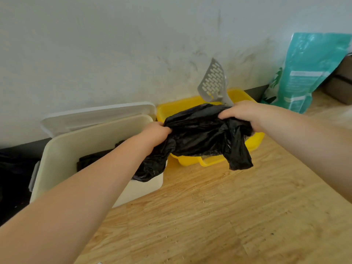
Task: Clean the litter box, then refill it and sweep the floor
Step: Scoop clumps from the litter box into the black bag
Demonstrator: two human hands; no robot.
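Holding a black bag [200,134] stretched between both hands, right over the yellow litter box [245,96], which sits on the wood floor [228,216] pushed up against the wall [114,44]. The left hand [155,131] has its fingers curled tight into the bag's left edge, the right hand [242,113] is bunched on the far right edge, knuckles up. Looks to me like they're pulling the mouth apart so waste can go straight in, which is why it's hovering over the box and not off to the side. One loose corner dangles past the box's front rim, another droops toward the bin.

The grey scoop [213,80] is propped in the box's back corner, blade up, leaning on the wall. Handy spot, the next grab once the bag is open, I'd guess. Can't see the litter itself, the bag covers most of it.

The white bin [80,149] stands just left of the box, touching or nearly so, lid [99,115] flipped back against the wall, something dark inside. Makes sense: the bag probably ends up there.

The teal litter bag [308,73] leans on the wall right of the box, waiting for the refill. Crumbs are scattered over the floor in front, so sweeping isn't done yet.
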